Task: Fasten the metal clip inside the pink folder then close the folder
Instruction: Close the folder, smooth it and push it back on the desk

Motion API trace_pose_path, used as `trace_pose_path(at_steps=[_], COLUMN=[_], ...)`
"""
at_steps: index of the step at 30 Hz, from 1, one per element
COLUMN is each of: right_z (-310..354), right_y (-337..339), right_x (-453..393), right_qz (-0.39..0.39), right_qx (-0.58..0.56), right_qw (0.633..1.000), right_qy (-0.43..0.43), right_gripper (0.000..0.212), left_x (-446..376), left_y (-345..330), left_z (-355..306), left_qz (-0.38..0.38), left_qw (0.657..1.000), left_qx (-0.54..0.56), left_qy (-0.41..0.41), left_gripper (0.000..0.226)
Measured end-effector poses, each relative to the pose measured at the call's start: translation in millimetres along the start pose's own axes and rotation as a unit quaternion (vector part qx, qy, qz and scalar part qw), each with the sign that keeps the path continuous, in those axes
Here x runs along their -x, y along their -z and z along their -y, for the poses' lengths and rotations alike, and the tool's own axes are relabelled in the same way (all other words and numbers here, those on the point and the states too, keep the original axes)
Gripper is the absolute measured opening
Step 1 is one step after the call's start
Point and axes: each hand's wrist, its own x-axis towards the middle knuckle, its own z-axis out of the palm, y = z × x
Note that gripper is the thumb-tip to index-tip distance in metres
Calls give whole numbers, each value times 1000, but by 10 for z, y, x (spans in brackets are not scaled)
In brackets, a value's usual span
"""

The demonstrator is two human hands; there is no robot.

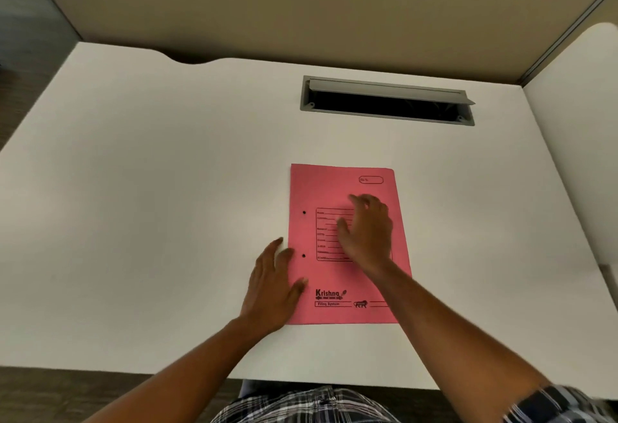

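The pink folder (331, 188) lies shut and flat on the white desk (150, 188), front cover up, with printed lines and two punched holes near its left edge. My right hand (366, 232) rests palm down on the middle of the cover, fingers spread. My left hand (272, 285) lies flat at the folder's lower left edge, thumb on the cover. The metal clip is hidden inside the folder.
A grey cable slot (388, 101) with its lid raised is set into the desk behind the folder. A beige partition (301, 4) stands along the desk's far edge. The near desk edge runs just in front of my checked clothing (301, 406).
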Motion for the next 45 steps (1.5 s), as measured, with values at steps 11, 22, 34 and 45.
trace_pose_path(at_steps=[11,22,34,45], right_z=[-442,-503,-288,210], right_y=[-15,17,97,85], right_x=[396,388,239,-24], right_qz=[11,11,55,116], right_qx=[-9,-54,-287,-503], right_qw=[989,990,927,820], right_qy=[-150,-132,-235,-248], right_gripper=[80,77,68,22], left_x=[-521,-590,-538,-819], left_y=[145,190,659,1195], left_z=[-499,-408,54,521], left_qz=[-69,-10,7,-45], left_qw=[895,886,835,864], left_qx=[323,358,460,413], left_qy=[299,294,302,284], left_gripper=[49,18,24,20])
